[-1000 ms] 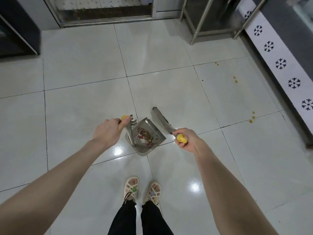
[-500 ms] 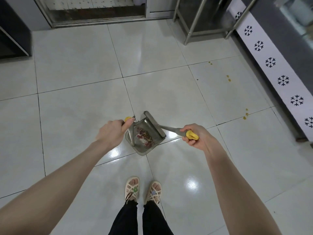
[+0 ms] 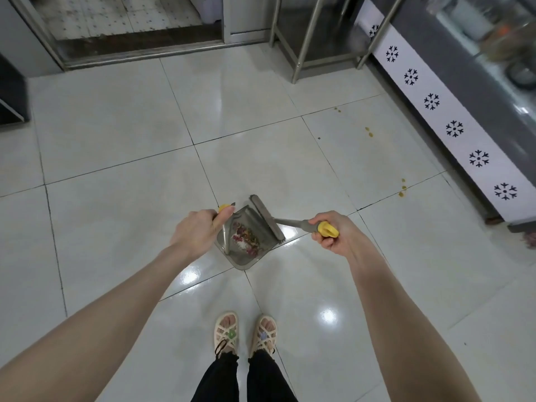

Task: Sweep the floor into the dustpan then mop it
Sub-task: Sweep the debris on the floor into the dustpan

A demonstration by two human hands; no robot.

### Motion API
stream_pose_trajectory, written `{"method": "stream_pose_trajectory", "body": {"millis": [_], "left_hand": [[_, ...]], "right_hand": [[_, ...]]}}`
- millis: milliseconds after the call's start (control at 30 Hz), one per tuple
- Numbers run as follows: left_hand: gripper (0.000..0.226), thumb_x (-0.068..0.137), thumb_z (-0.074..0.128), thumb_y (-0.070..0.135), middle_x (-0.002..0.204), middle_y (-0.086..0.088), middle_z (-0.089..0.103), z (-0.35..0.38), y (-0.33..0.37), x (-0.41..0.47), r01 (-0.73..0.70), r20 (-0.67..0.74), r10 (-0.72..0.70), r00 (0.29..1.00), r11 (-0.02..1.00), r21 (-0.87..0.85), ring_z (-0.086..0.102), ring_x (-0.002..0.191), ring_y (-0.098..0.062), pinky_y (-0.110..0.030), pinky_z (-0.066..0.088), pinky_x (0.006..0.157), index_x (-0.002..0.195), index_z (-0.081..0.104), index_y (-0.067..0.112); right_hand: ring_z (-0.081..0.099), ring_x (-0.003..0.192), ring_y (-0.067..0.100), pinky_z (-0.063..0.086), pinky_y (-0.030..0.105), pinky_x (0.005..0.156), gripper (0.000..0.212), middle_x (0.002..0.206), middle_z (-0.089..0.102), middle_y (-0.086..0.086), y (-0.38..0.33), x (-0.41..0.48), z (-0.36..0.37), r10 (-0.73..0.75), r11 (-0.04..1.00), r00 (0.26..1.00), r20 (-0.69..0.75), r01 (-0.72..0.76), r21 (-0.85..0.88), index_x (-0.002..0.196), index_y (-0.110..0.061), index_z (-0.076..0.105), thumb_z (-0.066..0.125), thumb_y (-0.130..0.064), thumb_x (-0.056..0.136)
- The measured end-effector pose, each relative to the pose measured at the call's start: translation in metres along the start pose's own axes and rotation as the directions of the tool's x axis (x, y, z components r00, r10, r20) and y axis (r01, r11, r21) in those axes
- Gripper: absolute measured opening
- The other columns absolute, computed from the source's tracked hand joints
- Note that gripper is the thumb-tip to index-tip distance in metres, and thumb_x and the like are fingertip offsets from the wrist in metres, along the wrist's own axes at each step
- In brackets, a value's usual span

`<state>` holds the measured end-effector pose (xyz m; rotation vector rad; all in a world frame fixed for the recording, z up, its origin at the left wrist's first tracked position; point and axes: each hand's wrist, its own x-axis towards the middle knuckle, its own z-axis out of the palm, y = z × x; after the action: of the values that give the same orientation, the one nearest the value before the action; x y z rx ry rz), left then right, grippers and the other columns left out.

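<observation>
A grey dustpan (image 3: 242, 258) sits low over the white tiled floor (image 3: 121, 146), just ahead of my feet, with pink and brown litter (image 3: 246, 237) inside it. My left hand (image 3: 197, 232) grips its yellow-tipped handle. A grey broom (image 3: 266, 217) lies with its head across the pan's far right edge. My right hand (image 3: 338, 235) is closed round the broom's grey handle, just below the yellow end cap.
Small yellow spots (image 3: 369, 132) dot the tiles to the right. A counter front with snowflake marks (image 3: 454, 129) runs along the right side. Steel table legs (image 3: 304, 39) stand at the back, beside a doorway sill (image 3: 139, 50). A dark cabinet (image 3: 11, 94) is at the left.
The broom head has swung left from the open floor onto the dustpan's rim. My right hand has moved right and turned the handle flatter. The dustpan has stayed in place.
</observation>
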<state>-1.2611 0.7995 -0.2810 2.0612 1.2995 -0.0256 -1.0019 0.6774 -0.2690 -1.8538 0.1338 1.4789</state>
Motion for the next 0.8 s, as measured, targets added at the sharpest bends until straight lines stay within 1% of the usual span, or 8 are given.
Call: {"method": "stream_pose_trajectory", "body": {"millis": [133, 233, 333, 467, 533, 633, 800], "left_hand": [[0.07, 0.09, 0.022, 0.066, 0.073, -0.007, 0.059, -0.002, 0.024, 0.008, -0.058, 0.019, 0.058, 0.998, 0.998, 0.016, 0.055, 0.082, -0.029, -0.035, 0.037, 0.068, 0.078, 0.06, 0.008], [0.071, 0.092, 0.022, 0.064, 0.076, -0.008, 0.061, 0.0, 0.045, 0.015, -0.108, 0.026, 0.107, 0.994, 0.994, 0.03, 0.054, 0.081, -0.028, -0.033, 0.036, 0.069, 0.079, 0.061, 0.006], [0.071, 0.092, 0.023, 0.064, 0.075, -0.007, 0.061, 0.004, 0.072, 0.023, -0.175, 0.041, 0.173, 0.984, 0.983, 0.048, 0.054, 0.081, -0.029, -0.033, 0.037, 0.07, 0.079, 0.062, 0.006], [0.074, 0.093, 0.023, 0.063, 0.079, -0.01, 0.063, 0.011, 0.115, 0.032, -0.264, 0.069, 0.26, 0.963, 0.963, 0.057, 0.056, 0.08, -0.03, -0.033, 0.037, 0.069, 0.082, 0.063, 0.003], [0.072, 0.093, 0.024, 0.063, 0.079, -0.01, 0.063, 0.016, 0.135, 0.036, -0.304, 0.08, 0.299, 0.951, 0.951, 0.059, 0.055, 0.08, -0.029, -0.033, 0.038, 0.07, 0.081, 0.063, 0.004], [0.073, 0.093, 0.024, 0.063, 0.074, -0.008, 0.061, 0.023, 0.161, 0.041, -0.364, 0.097, 0.356, 0.929, 0.928, 0.083, 0.054, 0.077, -0.028, -0.033, 0.038, 0.068, 0.08, 0.063, 0.002], [0.073, 0.093, 0.025, 0.064, 0.078, -0.012, 0.064, 0.044, 0.215, 0.048, -0.447, 0.143, 0.434, 0.889, 0.892, 0.07, 0.058, 0.081, -0.03, -0.035, 0.043, 0.072, 0.077, 0.063, 0.003]], "right_hand": [[0.041, 0.041, 0.014, 0.02, 0.014, 0.029, 0.011, 0.066, 0.043, 0.007, 0.001, -0.018, -0.022, -0.054, 0.996, 0.998, -0.037, 0.056, 0.063, 0.084, -0.006, 0.05, 0.059, -0.004, 0.079], [0.041, 0.042, 0.015, 0.02, 0.014, 0.029, 0.011, 0.067, 0.044, 0.008, 0.002, -0.029, -0.04, -0.078, 0.99, 0.994, -0.081, 0.087, 0.108, 0.08, -0.006, 0.049, 0.06, -0.003, 0.079], [0.042, 0.039, 0.014, 0.02, 0.015, 0.029, 0.012, 0.068, 0.043, 0.008, 0.003, -0.041, -0.061, -0.087, 0.981, 0.988, -0.125, 0.107, 0.162, 0.08, -0.006, 0.049, 0.06, -0.004, 0.079], [0.042, 0.035, 0.013, 0.02, 0.013, 0.029, 0.018, 0.065, 0.041, 0.007, 0.006, -0.055, -0.089, -0.095, 0.962, 0.979, -0.18, 0.137, 0.237, 0.092, -0.005, 0.049, 0.061, -0.004, 0.078], [0.042, 0.033, 0.013, 0.02, 0.013, 0.029, 0.018, 0.065, 0.041, 0.006, 0.006, -0.061, -0.101, -0.091, 0.949, 0.973, -0.212, 0.149, 0.277, 0.092, -0.006, 0.049, 0.061, -0.004, 0.078], [0.04, 0.034, 0.013, 0.02, 0.013, 0.029, 0.016, 0.064, 0.04, 0.006, 0.005, -0.069, -0.12, -0.088, 0.933, 0.965, -0.247, 0.167, 0.318, 0.087, -0.007, 0.047, 0.06, -0.002, 0.079], [0.04, 0.032, 0.012, 0.019, 0.012, 0.028, 0.015, 0.063, 0.041, 0.006, 0.009, -0.078, -0.165, -0.052, 0.904, 0.954, -0.295, 0.171, 0.393, 0.088, -0.006, 0.048, 0.059, -0.004, 0.08]]}}
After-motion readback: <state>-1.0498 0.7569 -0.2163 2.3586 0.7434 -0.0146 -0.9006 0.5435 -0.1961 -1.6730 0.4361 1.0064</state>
